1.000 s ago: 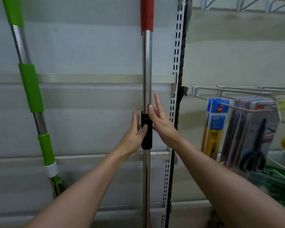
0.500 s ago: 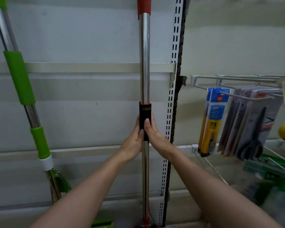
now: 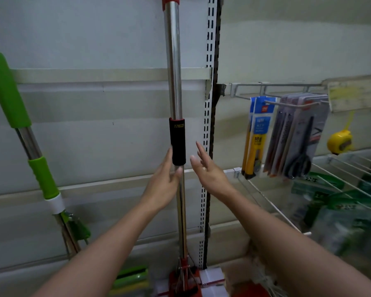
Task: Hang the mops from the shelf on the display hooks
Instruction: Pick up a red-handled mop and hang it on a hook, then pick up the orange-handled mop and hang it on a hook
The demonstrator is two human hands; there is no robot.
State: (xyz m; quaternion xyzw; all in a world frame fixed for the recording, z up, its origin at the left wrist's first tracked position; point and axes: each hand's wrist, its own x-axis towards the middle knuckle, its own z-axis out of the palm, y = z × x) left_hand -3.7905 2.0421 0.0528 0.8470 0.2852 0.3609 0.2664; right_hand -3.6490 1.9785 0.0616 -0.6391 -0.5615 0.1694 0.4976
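Dim, flat light, wide-angle bending at edges, lower right blurred, faint glare on the steel pole (image 3: 173, 61).

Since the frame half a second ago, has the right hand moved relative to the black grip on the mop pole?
Yes. The right hand has come off the black grip, now open and apart to its right, toward the slotted upright.

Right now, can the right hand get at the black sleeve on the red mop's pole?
Probably yes. The right hand is open just beside the black sleeve, with only bare wall between them. The left hand touches the pole below it, leaving the sleeve's right side free.
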